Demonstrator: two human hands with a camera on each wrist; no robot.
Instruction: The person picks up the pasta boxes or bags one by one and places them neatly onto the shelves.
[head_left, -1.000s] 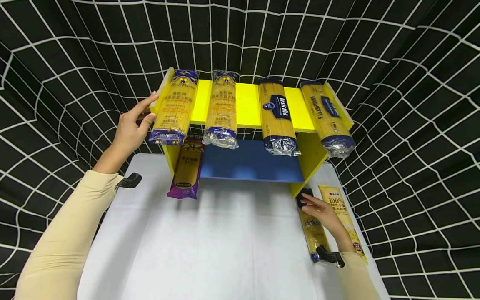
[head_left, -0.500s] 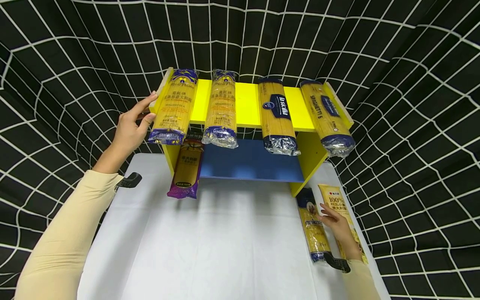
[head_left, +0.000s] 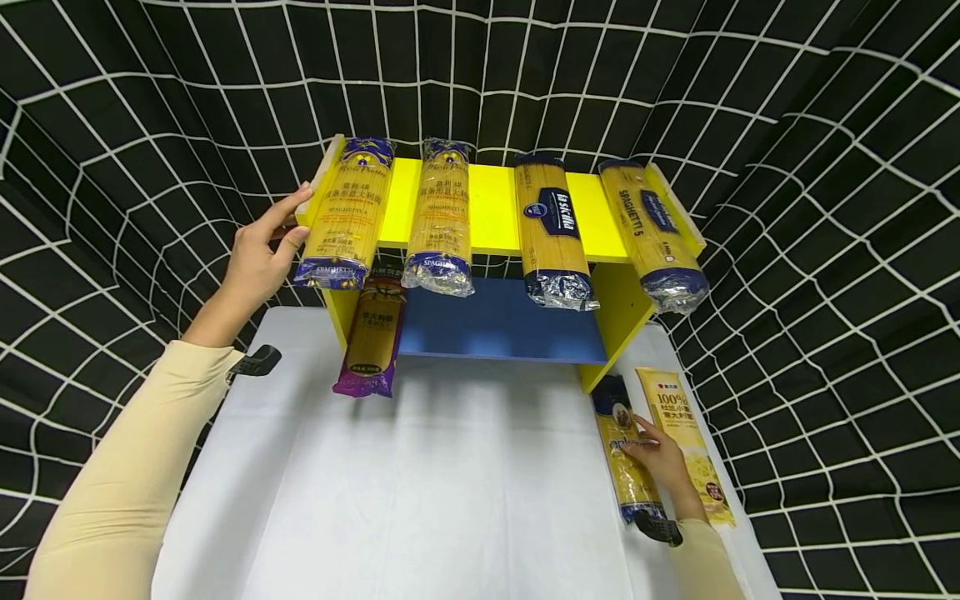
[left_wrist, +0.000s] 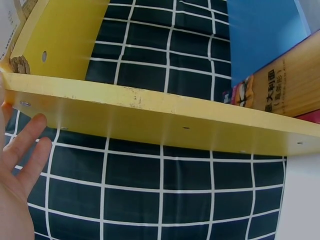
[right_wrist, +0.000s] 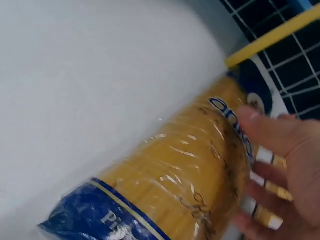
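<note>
My left hand [head_left: 262, 254] holds the front left corner of the yellow shelf [head_left: 495, 208], thumb and fingers to either side of the side panel's end. In the left wrist view its fingers [left_wrist: 31, 137] lie along the panel's outer face. My right hand [head_left: 663, 462] is at a pack of ankara spaghetti [head_left: 632, 487] lying on the table at the right. The right wrist view shows the thumb [right_wrist: 255, 122] over the label and the other fingers along the pack's side. A pale yellow pasta pack [head_left: 686, 417] lies just right of it.
Two Moli spaghetti packs [head_left: 351, 204] [head_left: 441, 208], a la sicilia pack [head_left: 553, 225] and a Spaghetti 5 pack [head_left: 652, 233] lie on the top shelf. A purple-ended pasta pack [head_left: 372, 333] lies on the blue lower board [head_left: 495, 321]. Black gridded cloth [head_left: 480, 75] surrounds the white table [head_left: 450, 483].
My right hand has drawn back from the ankara pack's top end, swung right, then come back onto its middle. The left hand keeps its place on the shelf corner.
</note>
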